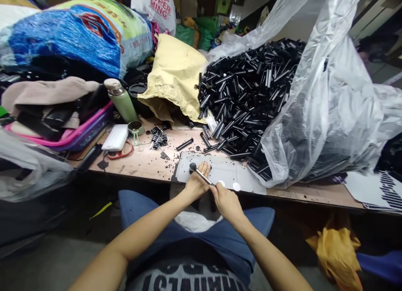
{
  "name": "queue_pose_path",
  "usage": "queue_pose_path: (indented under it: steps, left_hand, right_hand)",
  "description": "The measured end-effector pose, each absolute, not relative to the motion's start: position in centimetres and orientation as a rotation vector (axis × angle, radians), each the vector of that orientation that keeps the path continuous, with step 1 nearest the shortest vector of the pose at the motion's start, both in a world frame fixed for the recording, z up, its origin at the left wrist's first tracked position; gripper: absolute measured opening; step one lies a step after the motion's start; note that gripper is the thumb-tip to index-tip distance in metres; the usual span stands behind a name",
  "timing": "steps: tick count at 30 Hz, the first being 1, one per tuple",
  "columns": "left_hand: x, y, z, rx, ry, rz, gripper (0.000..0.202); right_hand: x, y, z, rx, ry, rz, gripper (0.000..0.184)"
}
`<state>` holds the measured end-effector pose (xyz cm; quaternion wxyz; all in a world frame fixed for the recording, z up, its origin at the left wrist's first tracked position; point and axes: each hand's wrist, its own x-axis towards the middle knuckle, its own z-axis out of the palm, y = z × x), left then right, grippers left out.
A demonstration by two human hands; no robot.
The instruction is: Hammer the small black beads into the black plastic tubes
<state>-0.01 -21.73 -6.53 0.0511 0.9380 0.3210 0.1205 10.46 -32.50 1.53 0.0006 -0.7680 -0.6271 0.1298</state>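
The metal rod with a round black end [202, 176] is over the gray mat [248, 173], close to the middle of the surface's front edge. The right hand [228, 202] is curled around the rod's near end. The left hand [196, 185] is just beside the rod, with its fingers partly bent. They hide what is under them, so one cannot tell if it has hold of anything. If the right hand loses its grip, the rod could slip and bump the left fingers, because they are so near. Two white discs [236, 186] lie by the mat's front edge, and a bumped wrist could knock them onto the person's lap. Tiny black bits [166, 167] are spread toward the surface's front edge, so a sweeping sleeve or arm might spill them. Behind the mat, black tubes [248, 90] are heaped up high beside a clear plastic bag [326, 127]. A tug on the bag could make some roll forward. Near the left part of the front edge, red scissors [121, 153] might poke a reaching hand.
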Motion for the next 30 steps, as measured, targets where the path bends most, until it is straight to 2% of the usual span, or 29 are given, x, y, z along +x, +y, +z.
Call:
queue_pose_path:
  steps: [6,8,10,14,18,20,23,24,27,30]
  left_hand:
    - [-0.5,-23.0,-3.8,2.671,1.023,0.508,0.034]
    - [-0.8,-22.0,-2.9,2.664,1.035,0.589,0.031]
    - [-1.1,-18.8,-2.0,2.603,1.261,0.62,0.034]
    - [-1.7,-10.2,-1.0,2.409,1.549,0.357,0.03]
    - [-2.6,-8.1,-0.8,2.324,1.605,0.346,0.025]
    - [-2.9,-9.6,-0.7,2.168,1.486,0.421,0.025]
    - [-3.4,-12.6,-0.3,1.729,1.143,0.591,0.027]
    - [-3.5,-13.4,-0.2,1.609,1.064,0.639,0.027]
    - [-3.7,-14.8,0.1,1.473,1.017,0.744,0.027]
    - [-3.6,-15.0,-0.3,1.485,0.998,0.762,0.028]
  right_hand:
    - [17.4,-33.0,0.6,-2.523,-1.807,0.112,0.041]
    - [19.9,-32.7,-0.5,-2.567,-1.801,0.001,0.043]
    - [21.7,-32.1,-1.7,-2.558,-1.812,-0.109,0.045]
    - [22.2,-29.6,-2.5,-2.289,-1.806,-0.251,0.042]
    - [18.9,-26.1,-1.1,-1.886,-1.786,-0.188,0.037]
    - [16.7,-24.3,-0.2,-1.753,-1.847,-0.135,0.049]
    - [13.6,-22.1,0.9,-1.671,-1.997,-0.049,0.088]
    - [12.9,-21.7,1.2,-1.656,-2.045,-0.019,0.092]
    - [11.6,-20.8,1.1,-1.614,-2.131,0.032,0.086]
    - [11.5,-20.1,0.4,-1.602,-2.124,0.013,0.088]
